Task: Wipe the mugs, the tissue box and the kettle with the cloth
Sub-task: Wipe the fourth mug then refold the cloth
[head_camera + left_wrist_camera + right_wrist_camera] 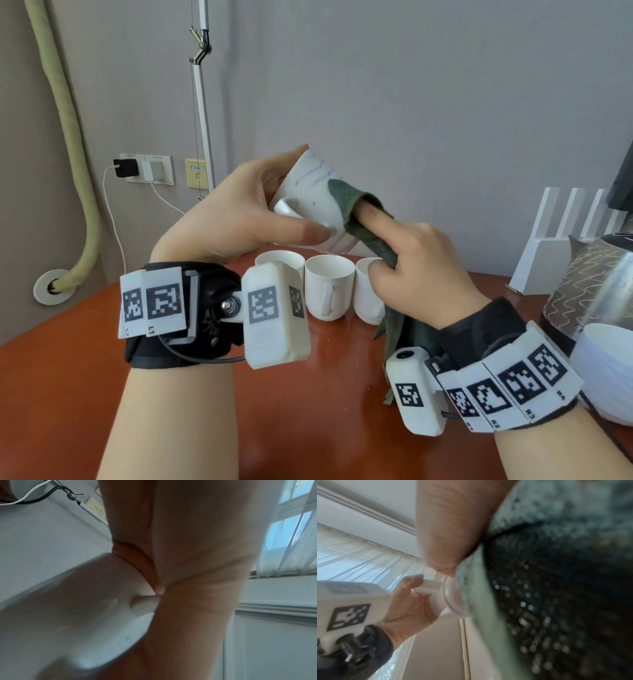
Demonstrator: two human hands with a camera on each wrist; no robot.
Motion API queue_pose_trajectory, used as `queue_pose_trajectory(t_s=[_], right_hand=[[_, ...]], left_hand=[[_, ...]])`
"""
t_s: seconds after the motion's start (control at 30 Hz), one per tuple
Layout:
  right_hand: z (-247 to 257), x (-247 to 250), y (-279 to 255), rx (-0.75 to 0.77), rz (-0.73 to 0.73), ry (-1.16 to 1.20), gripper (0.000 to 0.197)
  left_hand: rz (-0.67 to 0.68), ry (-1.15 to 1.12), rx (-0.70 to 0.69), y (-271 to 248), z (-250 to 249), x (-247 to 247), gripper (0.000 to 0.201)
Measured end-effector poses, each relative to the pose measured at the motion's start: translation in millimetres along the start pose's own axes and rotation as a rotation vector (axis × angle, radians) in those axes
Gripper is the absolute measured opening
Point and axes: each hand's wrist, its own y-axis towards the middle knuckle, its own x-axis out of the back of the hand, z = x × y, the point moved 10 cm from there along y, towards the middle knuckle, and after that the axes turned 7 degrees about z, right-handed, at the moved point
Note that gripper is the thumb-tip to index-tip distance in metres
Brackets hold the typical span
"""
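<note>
Red-brown table (342,428) under three mugs (329,287), grey wall (411,85) behind.

A reddish-brown table (308,428) fills the lower half of the head view. Three white mugs (329,287) stand in a row at the centre of the frame, close together. At the right edge stands a patterned metal kettle (596,291), with a white rack (561,240) behind it and a white bowl (606,370) below it.
</note>
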Motion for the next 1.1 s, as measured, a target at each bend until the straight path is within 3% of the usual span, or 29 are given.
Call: queue_pose_trajectory(t_s=[0.27,0.37,0.6,0.73,0.83,0.9,0.93,1.03,1.1], right_hand=[[17.8,-9.6,-2.0,0.116,0.063,0.129,0.067],[17.3,-7.3,-0.1,0.090,0.053,0.073,0.071],[3.3,2.7,-2.6,0.042,0.003,0.108,0.072],[17.4,-7.5,-2.0,0.106,0.082,0.177,0.062],[25.4,-10.6,-2.0,0.119,0.106,0.127,0.063],[23.0,-6.8,-0.6,0.077,0.083,0.045,0.069],[20.2,-3.9,0.2,0.047,0.069,0.010,0.072],[11.1,2.7,0.7,-0.003,0.040,0.006,0.075],[10.9,1.2,-0.8,0.019,0.057,0.056,0.073]], left_hand=[[-0.003,-0.121,0.009,-6.2,1.4,5.8,0.053],[0.075,-0.063,0.046,-5.4,-1.0,-6.0,0.058],[0.073,-0.040,0.062,-5.1,2.6,-5.1,0.063],[0.082,-0.025,0.093,-7.4,6.9,-1.7,0.079],[0.117,0.050,0.155,-5.9,14.2,-3.0,0.109],[0.134,0.036,0.175,-5.2,16.2,-5.1,0.116],[0.135,0.018,0.179,-4.7,16.4,-5.6,0.111],[0.151,0.014,0.162,-5.1,13.4,-9.0,0.073],[0.142,0.014,0.151,-6.5,12.8,-6.5,0.065]])
